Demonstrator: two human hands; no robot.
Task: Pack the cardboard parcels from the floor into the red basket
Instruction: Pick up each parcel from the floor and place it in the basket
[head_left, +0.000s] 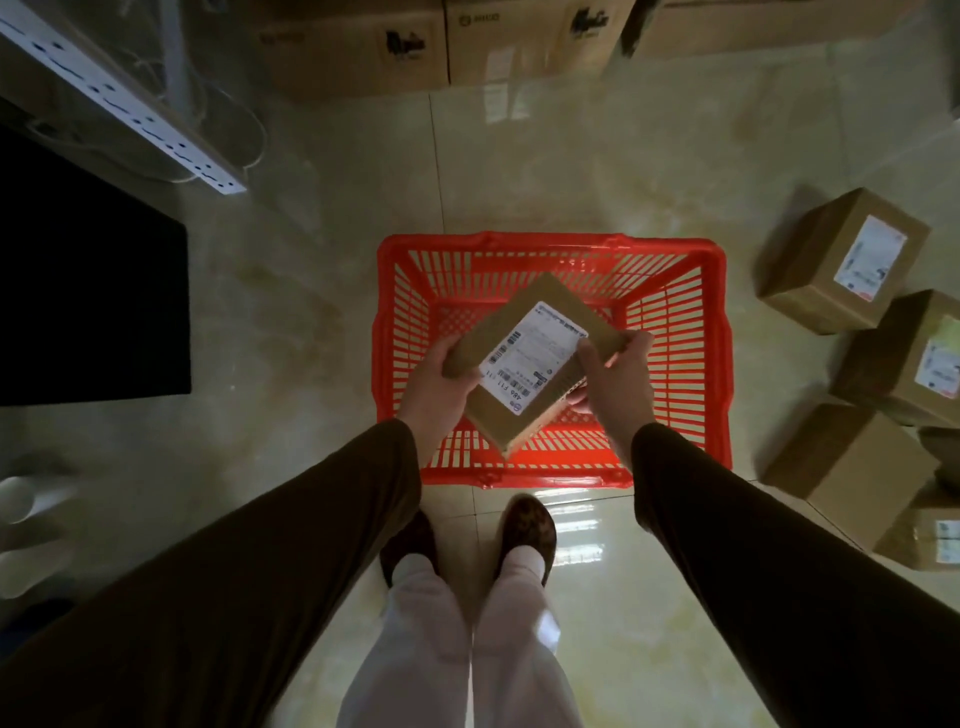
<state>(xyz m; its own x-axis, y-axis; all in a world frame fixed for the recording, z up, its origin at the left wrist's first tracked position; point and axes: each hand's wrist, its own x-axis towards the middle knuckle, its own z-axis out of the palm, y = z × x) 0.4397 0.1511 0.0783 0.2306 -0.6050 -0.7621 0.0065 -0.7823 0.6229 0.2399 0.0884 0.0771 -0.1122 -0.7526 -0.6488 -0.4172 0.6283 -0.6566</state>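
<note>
A flat cardboard parcel (530, 358) with a white shipping label faces up, held tilted above the red basket (719, 353). My left hand (441, 384) grips its left edge and my right hand (618, 384) grips its right edge. The slatted plastic basket stands on the tiled floor straight ahead of my feet, and I see nothing lying on the visible part of its bottom. Several more labelled cardboard parcels wait on the floor to the right: one at the back (841, 260), one in the middle (914, 358), one nearer (847, 457).
Large cardboard cartons (358, 47) line the far wall. A white perforated shelf rail (130, 104) and a dark panel (88, 306) stand on the left. White rolls (31, 499) lie at the left edge. My feet (524, 535) are just behind the basket.
</note>
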